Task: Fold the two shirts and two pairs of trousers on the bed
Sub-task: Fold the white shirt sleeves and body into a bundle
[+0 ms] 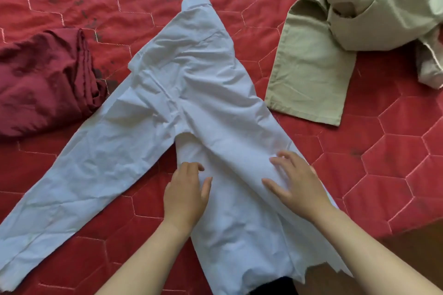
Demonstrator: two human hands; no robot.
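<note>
Pressing a wrinkled white long-sleeved shirt onto the red quilted bed: left hand and right hand apart, fingers relaxed, gripping nothing.

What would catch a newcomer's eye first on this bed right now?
The white shirt spread across the middle of the red quilt, one sleeve stretching to the lower left, with the left hand and right hand resting on its lower part. A folded maroon garment lies at the left; khaki trousers sit unfolded at the upper right.
</note>
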